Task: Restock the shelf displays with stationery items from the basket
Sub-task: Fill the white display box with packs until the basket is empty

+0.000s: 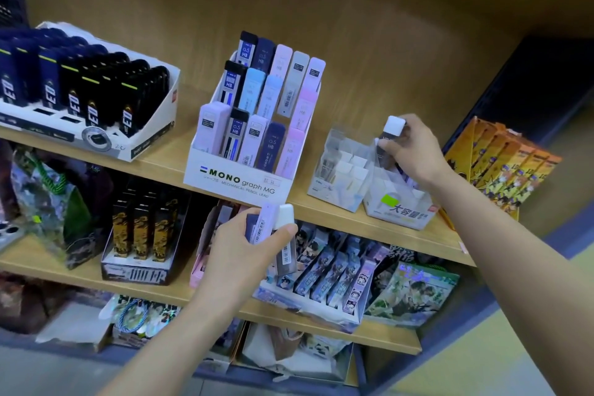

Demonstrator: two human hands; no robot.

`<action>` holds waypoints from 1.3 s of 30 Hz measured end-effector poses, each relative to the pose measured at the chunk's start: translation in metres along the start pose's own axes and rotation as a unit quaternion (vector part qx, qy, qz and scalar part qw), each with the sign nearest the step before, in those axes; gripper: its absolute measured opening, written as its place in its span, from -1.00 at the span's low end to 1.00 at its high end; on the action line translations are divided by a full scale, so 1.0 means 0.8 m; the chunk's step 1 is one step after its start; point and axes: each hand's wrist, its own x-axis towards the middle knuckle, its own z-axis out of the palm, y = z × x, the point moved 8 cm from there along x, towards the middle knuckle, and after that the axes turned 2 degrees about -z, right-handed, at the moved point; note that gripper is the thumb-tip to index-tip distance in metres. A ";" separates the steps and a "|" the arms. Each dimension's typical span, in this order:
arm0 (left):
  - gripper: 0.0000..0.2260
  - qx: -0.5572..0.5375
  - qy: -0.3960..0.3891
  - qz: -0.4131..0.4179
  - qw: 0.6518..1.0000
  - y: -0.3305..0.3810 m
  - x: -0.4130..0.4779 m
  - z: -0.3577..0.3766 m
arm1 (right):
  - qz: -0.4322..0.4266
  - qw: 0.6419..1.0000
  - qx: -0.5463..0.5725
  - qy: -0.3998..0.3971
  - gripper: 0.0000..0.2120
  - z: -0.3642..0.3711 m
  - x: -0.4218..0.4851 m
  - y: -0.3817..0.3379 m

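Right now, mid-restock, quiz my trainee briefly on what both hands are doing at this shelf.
1. True or false: the right hand pinches a white-capped lead case above the green-stickered box.
2. Which hand grips several lead cases? A) left B) right C) neither
3. Fill in: the display box above the left hand reads "____ graph MG".
Key: 1 true; 2 A; 3 MONO.

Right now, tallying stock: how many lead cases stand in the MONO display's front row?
5, left to right: lilac case, black case, pale case, navy case, pink case. None looks hidden.
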 end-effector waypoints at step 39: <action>-0.80 0.040 -0.096 -0.078 0.992 -0.013 -0.014 0.013 | -0.019 0.997 0.075 -0.017 -0.95 -0.022 -0.123 -0.077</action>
